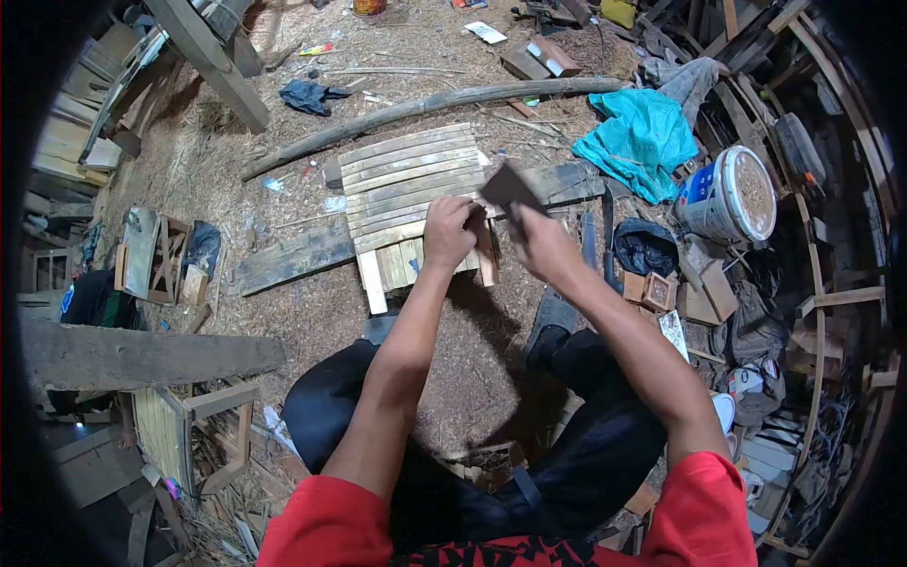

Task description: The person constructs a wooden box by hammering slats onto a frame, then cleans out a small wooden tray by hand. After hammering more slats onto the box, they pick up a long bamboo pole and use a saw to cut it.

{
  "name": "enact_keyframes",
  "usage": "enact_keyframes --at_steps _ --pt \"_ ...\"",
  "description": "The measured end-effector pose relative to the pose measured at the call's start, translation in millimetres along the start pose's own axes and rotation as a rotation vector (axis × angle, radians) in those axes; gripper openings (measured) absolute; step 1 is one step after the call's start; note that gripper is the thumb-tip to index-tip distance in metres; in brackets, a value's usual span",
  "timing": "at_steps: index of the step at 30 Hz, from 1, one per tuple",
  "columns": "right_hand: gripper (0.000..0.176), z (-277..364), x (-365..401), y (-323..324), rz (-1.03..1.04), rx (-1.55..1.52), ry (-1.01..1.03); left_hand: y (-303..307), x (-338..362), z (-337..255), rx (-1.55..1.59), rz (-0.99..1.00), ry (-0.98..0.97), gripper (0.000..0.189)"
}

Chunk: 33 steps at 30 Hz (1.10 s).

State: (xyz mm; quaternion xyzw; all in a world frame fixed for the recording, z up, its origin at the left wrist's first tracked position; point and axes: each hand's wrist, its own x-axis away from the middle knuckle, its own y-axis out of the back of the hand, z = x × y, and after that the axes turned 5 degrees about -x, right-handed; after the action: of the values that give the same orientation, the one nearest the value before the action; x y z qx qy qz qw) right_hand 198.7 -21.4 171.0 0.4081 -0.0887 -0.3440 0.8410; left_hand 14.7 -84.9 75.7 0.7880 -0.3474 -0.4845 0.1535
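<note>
Slats [411, 180] lie across a board [293, 255], look stiff, maybe heavy; best held by both sides | left hand [448, 232] curled at their near right corner, grip unclear | right hand [546, 244] closed around dark flat tool [511, 187]

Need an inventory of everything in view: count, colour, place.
Slatted wooden piece: 1, pale brown, centre
Board ends: 2, dark grey, either side of it
Curved pole: 1, grey-brown, beyond it
Sheet: 1, teal, upper right
Bucket: 1, white/blue, right
Black bag: 1, black, left of bucket
Beam: 1, grey, left
Shavings: uncountable, tan, floor
Small clutter: uncountable, mixed, all round
Co-worker: 1, dark clothes, far left
Flat-bladed tool: 1, dark, right-hand grip
Hands: 2, bare, near slats
Sleeves: 2, red, bottom
</note>
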Motion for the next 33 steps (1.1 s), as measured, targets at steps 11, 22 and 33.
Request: enact_keyframes --at_steps 11,22,33 --pt "0.036 12 -5 16 -0.062 0.004 -0.074 13 -7 6 0.131 0.115 0.172 0.034" --pt "0.036 31 1 0 -0.052 -0.030 -0.133 5 -27 7 -0.729 0.215 0.464 0.068" --pt "0.037 25 -4 10 -0.169 -0.002 0.064 7 -29 7 -0.790 0.259 0.457 0.070"
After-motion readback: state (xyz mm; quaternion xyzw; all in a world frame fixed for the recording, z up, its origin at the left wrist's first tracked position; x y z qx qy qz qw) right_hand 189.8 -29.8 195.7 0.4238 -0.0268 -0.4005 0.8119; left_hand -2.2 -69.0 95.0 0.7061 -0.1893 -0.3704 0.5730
